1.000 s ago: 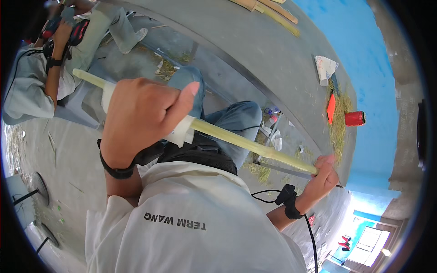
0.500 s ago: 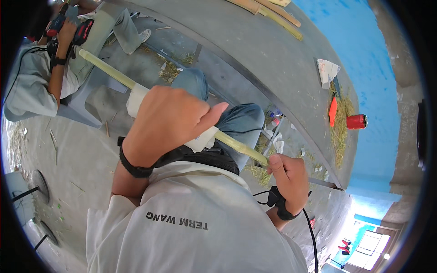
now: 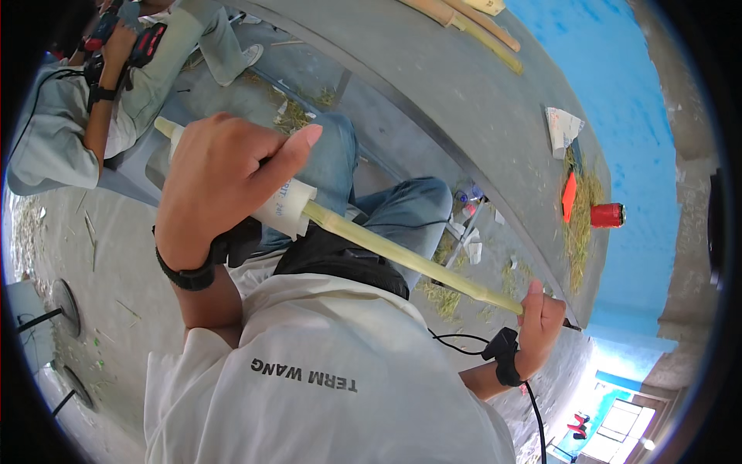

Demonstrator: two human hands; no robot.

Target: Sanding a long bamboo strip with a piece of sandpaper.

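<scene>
My left hand is closed round a white sheet of sandpaper with print on its back, its thumb pointing outward. The sandpaper wraps a thin pale-green bamboo stick, which slants across my lap from upper left to lower right. A short tip of the stick shows beyond the left hand. My right hand grips the lower right end, thumb up along it. Most of the sandpaper is hidden under my left hand.
A grey table curves ahead, carrying bamboo pieces, folded paper, an orange tool, fibre shavings and a red can. At the left, a seated person holds a power drill. A cable hangs from my right wrist.
My left hand and the sandpaper have moved left along the bamboo stick. My right hand has drawn the stick toward the lower right, so less of it sticks out past the left hand.
</scene>
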